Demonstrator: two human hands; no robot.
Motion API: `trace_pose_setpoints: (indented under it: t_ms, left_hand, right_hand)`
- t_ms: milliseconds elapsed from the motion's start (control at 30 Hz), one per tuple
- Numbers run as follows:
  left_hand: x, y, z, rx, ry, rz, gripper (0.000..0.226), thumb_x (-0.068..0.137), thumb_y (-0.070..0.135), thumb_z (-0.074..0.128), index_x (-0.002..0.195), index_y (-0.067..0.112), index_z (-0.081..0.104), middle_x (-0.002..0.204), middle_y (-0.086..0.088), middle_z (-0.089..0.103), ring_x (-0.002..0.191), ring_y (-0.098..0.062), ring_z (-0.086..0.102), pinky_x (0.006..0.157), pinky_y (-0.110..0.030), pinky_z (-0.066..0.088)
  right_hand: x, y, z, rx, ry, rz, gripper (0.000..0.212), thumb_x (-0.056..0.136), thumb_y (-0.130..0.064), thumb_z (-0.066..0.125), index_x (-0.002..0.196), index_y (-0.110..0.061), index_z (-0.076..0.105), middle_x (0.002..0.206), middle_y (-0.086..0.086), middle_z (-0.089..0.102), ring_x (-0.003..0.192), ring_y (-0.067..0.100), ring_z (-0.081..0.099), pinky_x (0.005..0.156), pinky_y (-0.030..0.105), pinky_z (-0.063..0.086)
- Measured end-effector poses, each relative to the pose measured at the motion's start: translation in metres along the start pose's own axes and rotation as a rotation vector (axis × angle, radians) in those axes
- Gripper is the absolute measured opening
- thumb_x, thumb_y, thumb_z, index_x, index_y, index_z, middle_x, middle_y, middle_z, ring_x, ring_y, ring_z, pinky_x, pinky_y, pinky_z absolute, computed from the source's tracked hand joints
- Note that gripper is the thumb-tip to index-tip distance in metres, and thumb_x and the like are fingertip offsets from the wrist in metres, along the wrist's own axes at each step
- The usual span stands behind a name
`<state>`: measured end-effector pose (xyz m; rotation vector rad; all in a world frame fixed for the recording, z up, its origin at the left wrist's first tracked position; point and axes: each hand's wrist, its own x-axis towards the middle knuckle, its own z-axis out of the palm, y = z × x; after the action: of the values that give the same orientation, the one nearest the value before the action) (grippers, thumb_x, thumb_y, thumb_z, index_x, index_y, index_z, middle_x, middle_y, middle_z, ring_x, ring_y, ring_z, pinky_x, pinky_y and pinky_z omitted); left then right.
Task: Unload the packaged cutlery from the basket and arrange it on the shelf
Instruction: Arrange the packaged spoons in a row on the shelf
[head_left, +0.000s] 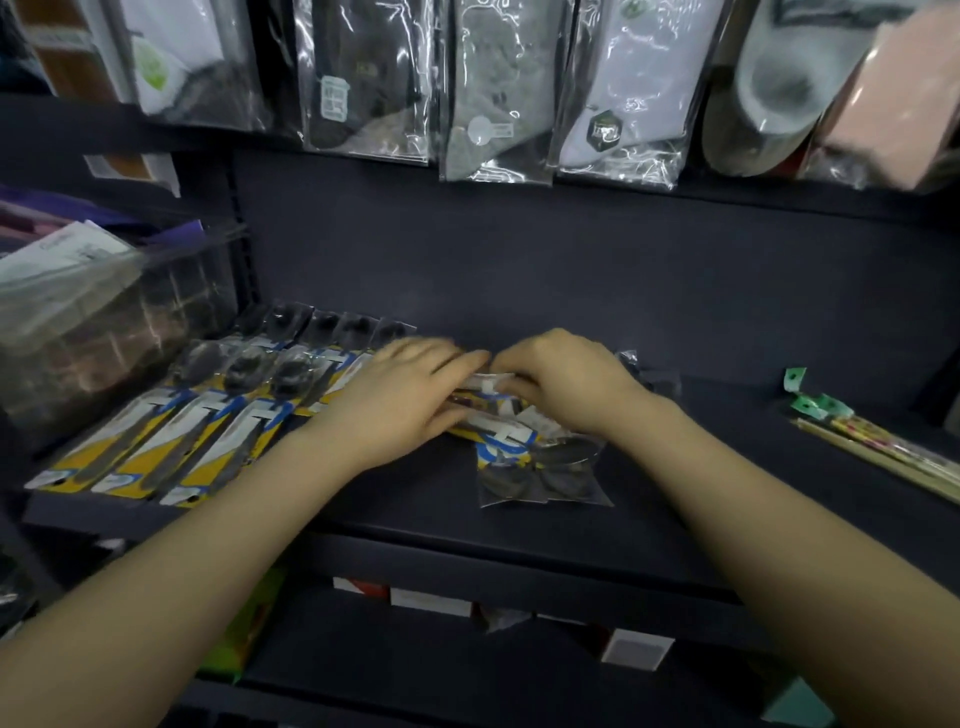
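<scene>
Cutlery packs (514, 441) half-hidden under hands, fingers (467, 361) blurred

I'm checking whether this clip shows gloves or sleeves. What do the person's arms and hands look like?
Both forearms are bare up to the frame edge, with no sleeve visible. The left hand and the right hand wear no gloves. No watch, bracelet or ring shows on the wrists or fingers, though the fingers are slightly blurred.
</scene>
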<state>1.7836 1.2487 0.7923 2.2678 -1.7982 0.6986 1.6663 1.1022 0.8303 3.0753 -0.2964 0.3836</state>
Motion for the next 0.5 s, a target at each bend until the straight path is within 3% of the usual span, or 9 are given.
trace_pose_setpoints:
  t_ms: [100, 200, 233, 300, 367, 400, 500]
  left_hand:
    - [-0.023, -0.006, -0.018, -0.196, -0.037, -0.204, 0.025, 0.091, 0.029, 0.052, 0.113, 0.018, 0.056, 0.101, -0.005, 0.067, 0.094, -0.029, 0.062, 0.076, -0.038, 0.050]
    - [-0.055, -0.015, -0.025, -0.600, -0.011, -0.429, 0.004, 0.089, 0.018, 0.057, 0.090, 0.021, 0.059, 0.081, 0.006, 0.065, 0.079, -0.013, 0.061, 0.073, -0.029, 0.046]
    - [-0.065, -0.018, -0.026, -0.723, 0.007, -0.505, 0.008, 0.088, 0.016, 0.057, 0.087, 0.024, 0.058, 0.079, 0.008, 0.063, 0.076, -0.009, 0.059, 0.072, -0.025, 0.045]
    - [-0.079, -0.024, -0.023, -0.903, 0.036, -0.649, 0.010, 0.089, 0.014, 0.057, 0.093, 0.023, 0.059, 0.083, 0.006, 0.064, 0.077, -0.005, 0.058, 0.073, -0.021, 0.043]
    - [-0.089, -0.032, -0.019, -0.919, 0.059, -0.729, 0.021, 0.090, 0.015, 0.055, 0.111, 0.021, 0.056, 0.077, 0.007, 0.061, 0.074, -0.005, 0.056, 0.073, -0.024, 0.040]
    - [-0.094, -0.036, -0.018, -0.866, 0.041, -0.734, 0.029, 0.091, 0.018, 0.053, 0.120, 0.021, 0.052, 0.073, 0.008, 0.058, 0.070, -0.007, 0.054, 0.071, -0.026, 0.039]
    - [-0.110, -0.044, -0.017, -0.510, -0.084, -0.641, 0.043, 0.087, 0.039, 0.046, 0.129, 0.030, 0.046, 0.095, 0.000, 0.061, 0.089, -0.020, 0.058, 0.074, -0.029, 0.043]
  right_hand:
    - [0.009, -0.015, -0.005, 0.051, 0.171, 0.004, 0.016, 0.087, -0.033, 0.058, 0.096, -0.022, 0.066, 0.095, 0.001, 0.069, 0.090, 0.023, 0.062, 0.068, 0.028, 0.040]
    - [0.025, -0.032, 0.003, 0.480, 0.339, 0.139, 0.019, 0.082, -0.024, 0.067, 0.099, -0.016, 0.064, 0.091, -0.004, 0.065, 0.084, 0.016, 0.060, 0.075, 0.029, 0.049]
    - [0.033, -0.039, 0.008, 0.648, 0.318, 0.198, 0.024, 0.081, -0.021, 0.067, 0.104, -0.015, 0.062, 0.091, -0.006, 0.061, 0.079, 0.013, 0.058, 0.074, 0.025, 0.050]
    - [0.049, -0.058, 0.025, 0.903, 0.209, 0.318, 0.026, 0.083, -0.018, 0.065, 0.108, -0.014, 0.058, 0.089, -0.004, 0.056, 0.059, 0.010, 0.056, 0.055, 0.017, 0.050]
    - [0.067, -0.079, 0.047, 1.030, 0.117, 0.392, 0.012, 0.084, -0.011, 0.060, 0.096, -0.011, 0.059, 0.073, 0.003, 0.056, 0.044, 0.012, 0.051, 0.041, 0.022, 0.042]
    - [0.076, -0.088, 0.058, 1.057, 0.093, 0.408, 0.004, 0.083, -0.005, 0.057, 0.085, -0.009, 0.059, 0.066, 0.006, 0.054, 0.045, 0.017, 0.050, 0.042, 0.024, 0.038]
    - [0.096, -0.110, 0.082, 1.087, 0.049, 0.452, 0.018, 0.080, 0.001, 0.053, 0.066, -0.010, 0.052, 0.068, 0.011, 0.054, 0.055, 0.021, 0.047, 0.050, 0.030, 0.038]
